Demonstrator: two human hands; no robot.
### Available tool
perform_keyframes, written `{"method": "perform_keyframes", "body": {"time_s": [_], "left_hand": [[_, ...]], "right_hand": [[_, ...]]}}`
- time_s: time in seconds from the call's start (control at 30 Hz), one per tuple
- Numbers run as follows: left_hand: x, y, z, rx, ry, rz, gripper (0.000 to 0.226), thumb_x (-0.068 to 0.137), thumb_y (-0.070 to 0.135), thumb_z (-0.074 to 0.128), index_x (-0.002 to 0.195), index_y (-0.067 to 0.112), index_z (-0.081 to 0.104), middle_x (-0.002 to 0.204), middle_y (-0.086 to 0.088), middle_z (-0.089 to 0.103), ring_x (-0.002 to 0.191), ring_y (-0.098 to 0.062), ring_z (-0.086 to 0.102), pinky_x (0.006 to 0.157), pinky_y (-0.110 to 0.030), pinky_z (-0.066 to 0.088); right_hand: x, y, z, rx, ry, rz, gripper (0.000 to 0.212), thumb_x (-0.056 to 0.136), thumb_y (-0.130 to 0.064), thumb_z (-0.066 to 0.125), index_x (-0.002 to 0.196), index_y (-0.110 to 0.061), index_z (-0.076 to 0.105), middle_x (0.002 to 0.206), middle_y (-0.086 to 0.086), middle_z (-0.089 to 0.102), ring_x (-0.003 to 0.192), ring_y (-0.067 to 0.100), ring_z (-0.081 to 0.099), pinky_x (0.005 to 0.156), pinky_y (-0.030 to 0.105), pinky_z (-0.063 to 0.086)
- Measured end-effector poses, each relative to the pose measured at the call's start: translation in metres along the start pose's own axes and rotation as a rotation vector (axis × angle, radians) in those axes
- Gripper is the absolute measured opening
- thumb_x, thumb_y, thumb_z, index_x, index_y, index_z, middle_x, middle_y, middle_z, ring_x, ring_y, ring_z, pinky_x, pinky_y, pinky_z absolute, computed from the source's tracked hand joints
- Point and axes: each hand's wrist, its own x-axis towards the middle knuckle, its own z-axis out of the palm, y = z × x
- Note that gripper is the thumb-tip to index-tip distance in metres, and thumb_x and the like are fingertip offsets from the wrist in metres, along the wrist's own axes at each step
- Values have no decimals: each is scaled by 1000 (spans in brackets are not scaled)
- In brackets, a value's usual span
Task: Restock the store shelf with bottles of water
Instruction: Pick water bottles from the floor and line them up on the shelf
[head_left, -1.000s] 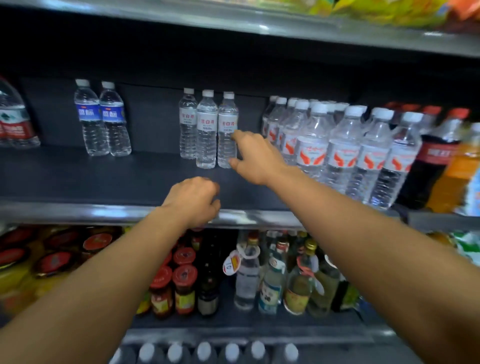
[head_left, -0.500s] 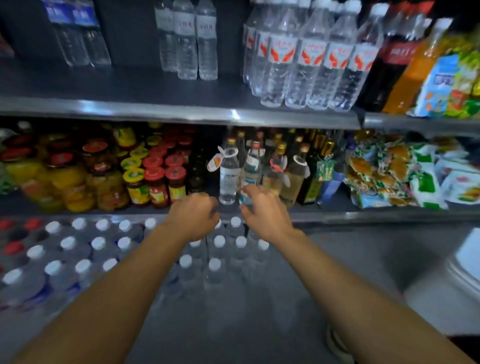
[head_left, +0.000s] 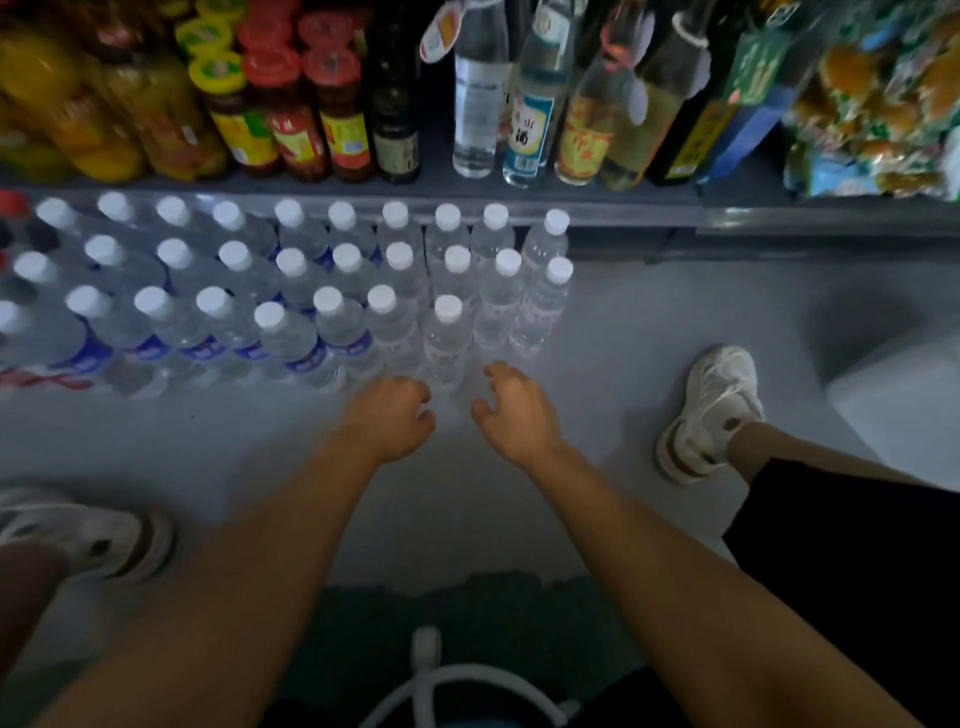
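Note:
Several clear water bottles with white caps stand in rows on the grey floor (head_left: 649, 332) in front of the bottom shelf. The nearest one, a white-label bottle (head_left: 447, 332), stands just beyond my hands. My left hand (head_left: 389, 415) hovers left of its base with fingers loosely curled, holding nothing. My right hand (head_left: 511, 408) hovers to its right, fingers relaxed and slightly spread, also empty. Neither hand touches a bottle. Bottles further left carry blue labels (head_left: 301, 358).
The bottom shelf (head_left: 571, 210) holds jars with red and yellow lids, dark sauce bottles, clear liquor bottles and snack bags at the right. My white shoes (head_left: 709, 410) stand either side. A white object sits on the floor at far right.
The view has dropped from the upper water shelf to the floor. Both hands came down from the shelf and now hover by the floor bottles.

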Motion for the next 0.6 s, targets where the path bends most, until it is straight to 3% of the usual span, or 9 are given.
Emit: {"method": "perform_keyframes", "body": {"time_s": [0.17,0.37,0.6], "left_hand": [[9,-14,28,-18,-74,-69,37,91,33,52,122,15,62,122,-8,61,112,-28,57,92,-36,49],[32,-25,35,15,-121,-96,37,92,32,51,123,14,59,125,-9,59,115,-30,55,94,-37,47],[45,-32,39,35,-134,-72,38,93,32,49,125,14,58,127,-10,57,117,-30,54,94,-37,47]], "right_hand": [[23,3,18,65,-21,84,53,87,-28,63,132,-8,44,129,15,53,118,34,52,92,41,47],[64,-10,26,241,106,52,75,77,-36,76,137,-11,38,135,11,47,124,29,46,97,43,44],[87,-18,27,190,152,-26,73,75,-43,76,134,-13,44,133,8,50,122,26,48,92,37,44]]}}
